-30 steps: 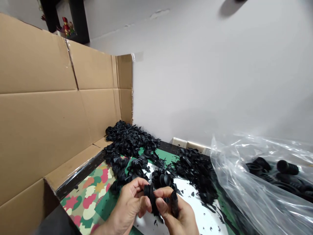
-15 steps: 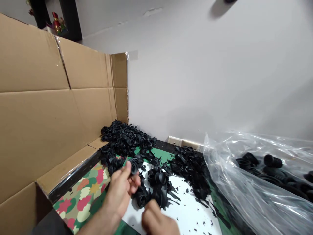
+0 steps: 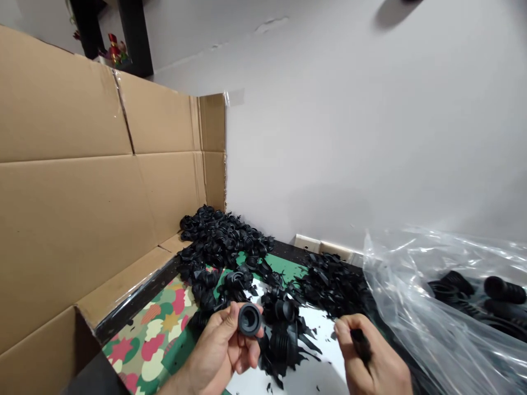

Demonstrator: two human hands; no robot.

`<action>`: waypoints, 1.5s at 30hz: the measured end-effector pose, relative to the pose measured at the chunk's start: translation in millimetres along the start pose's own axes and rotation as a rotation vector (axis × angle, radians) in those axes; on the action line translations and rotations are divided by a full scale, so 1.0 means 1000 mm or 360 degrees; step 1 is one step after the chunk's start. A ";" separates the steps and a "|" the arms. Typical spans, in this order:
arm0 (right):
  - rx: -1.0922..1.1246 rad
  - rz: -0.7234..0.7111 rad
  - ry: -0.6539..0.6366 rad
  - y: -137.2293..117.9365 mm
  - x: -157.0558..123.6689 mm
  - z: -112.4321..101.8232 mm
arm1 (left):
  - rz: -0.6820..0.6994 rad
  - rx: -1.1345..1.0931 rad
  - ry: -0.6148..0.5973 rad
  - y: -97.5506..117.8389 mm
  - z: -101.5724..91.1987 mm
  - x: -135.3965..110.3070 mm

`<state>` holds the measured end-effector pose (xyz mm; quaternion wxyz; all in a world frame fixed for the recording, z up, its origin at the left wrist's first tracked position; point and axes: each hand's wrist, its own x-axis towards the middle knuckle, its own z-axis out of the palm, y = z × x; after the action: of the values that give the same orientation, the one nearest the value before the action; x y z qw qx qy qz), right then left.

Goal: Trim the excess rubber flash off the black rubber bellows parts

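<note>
Rubber grommet (image 3: 250, 319) — bore axis facing the camera — is being pinched by the left hand (image 3: 216, 354), lower centre; the right hand (image 3: 373, 354) is pinching a black piece (image 3: 360, 341).

Pale grey wall (image 3: 329, 137), cardboard panels (image 3: 69, 164) standing at left, dark shelf (image 3: 135, 44) beyond, perhaps small ornaments (image 3: 114, 50) on it
</note>
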<state>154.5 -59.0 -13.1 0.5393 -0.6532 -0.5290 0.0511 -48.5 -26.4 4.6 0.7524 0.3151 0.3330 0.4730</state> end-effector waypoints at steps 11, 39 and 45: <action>-0.0348 0.0036 -0.0126 0.016 0.002 0.004 | -0.0038 0.0071 0.0029 -0.005 -0.004 -0.004; 0.1237 0.1024 -0.1065 -0.025 -0.031 0.029 | 0.0446 0.1162 -0.0046 -0.008 0.007 -0.012; 0.1361 0.1034 -0.1074 -0.025 -0.030 0.027 | 0.0531 0.1123 -0.0057 -0.011 0.006 -0.012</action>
<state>108.2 -67.0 -20.1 0.5130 -0.4552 -0.3776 0.6221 -42.4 -42.3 1.9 0.5162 0.6126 0.4062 0.4396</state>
